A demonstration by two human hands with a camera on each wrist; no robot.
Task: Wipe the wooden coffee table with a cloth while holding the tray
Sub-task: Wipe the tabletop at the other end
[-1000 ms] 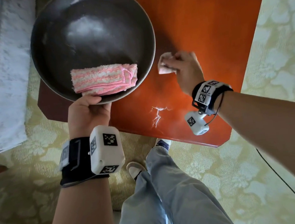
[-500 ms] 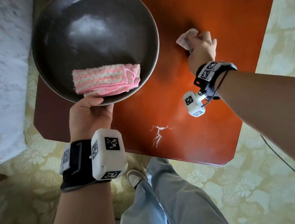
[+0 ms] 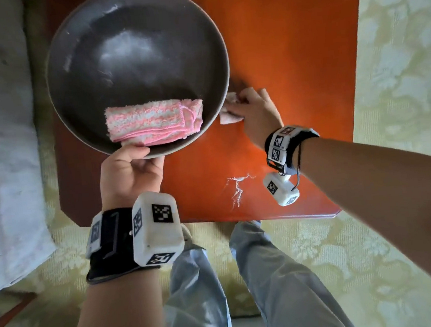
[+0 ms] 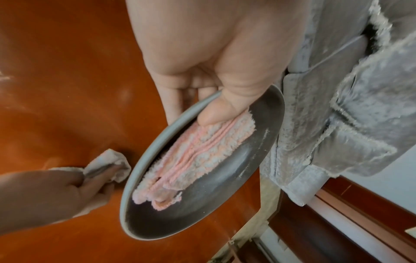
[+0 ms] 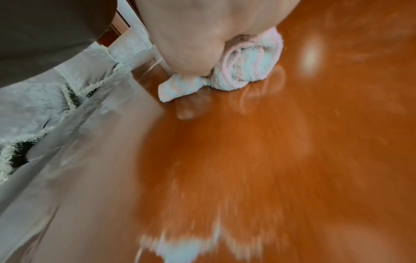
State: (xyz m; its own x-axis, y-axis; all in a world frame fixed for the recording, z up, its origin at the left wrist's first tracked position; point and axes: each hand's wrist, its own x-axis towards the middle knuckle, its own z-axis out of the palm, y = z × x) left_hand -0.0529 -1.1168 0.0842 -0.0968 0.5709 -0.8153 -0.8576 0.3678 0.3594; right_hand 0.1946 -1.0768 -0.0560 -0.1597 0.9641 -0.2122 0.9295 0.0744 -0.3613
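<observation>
My left hand grips the near rim of a round dark tray held above the left part of the reddish wooden coffee table. The thumb presses a folded pink-and-white towel against the tray. My right hand holds a bunched pale cloth on the tabletop, right beside the tray's right rim. That cloth shows crumpled under the fingers, touching the wood. The same cloth lies next to the tray edge.
A white streaky mark sits near the table's front edge. A grey fabric-covered sofa lies to the left, pale patterned carpet around. My legs in light trousers stand at the table's near side.
My right hand with the cloth has swept from the table's right-middle back to the left and nearer, ending beside the tray rim. The left hand keeps the tray in place.
</observation>
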